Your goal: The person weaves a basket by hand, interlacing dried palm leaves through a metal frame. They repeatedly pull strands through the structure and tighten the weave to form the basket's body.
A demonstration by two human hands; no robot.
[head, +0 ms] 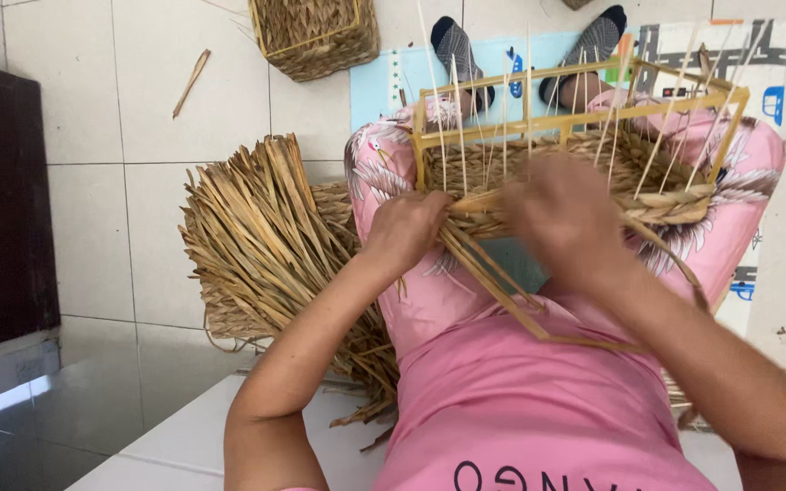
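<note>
Heap of dry tan reed strips on the tiled floor at left. Left hand closed around loose straw strands. Right hand, blurred, pinching the weave of the half-woven basket on a yellow rectangular frame, resting on the lap.

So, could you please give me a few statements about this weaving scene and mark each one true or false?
1. Both hands, left hand and right hand, are on the woven strands at the basket frame. True.
2. The frame rests on a table. False: it sits on the person's lap.
3. A bundle of dried strips lies left of the person. True.
4. The finished basket on the floor is blue plastic. False: it is woven of tan fibre.
</note>
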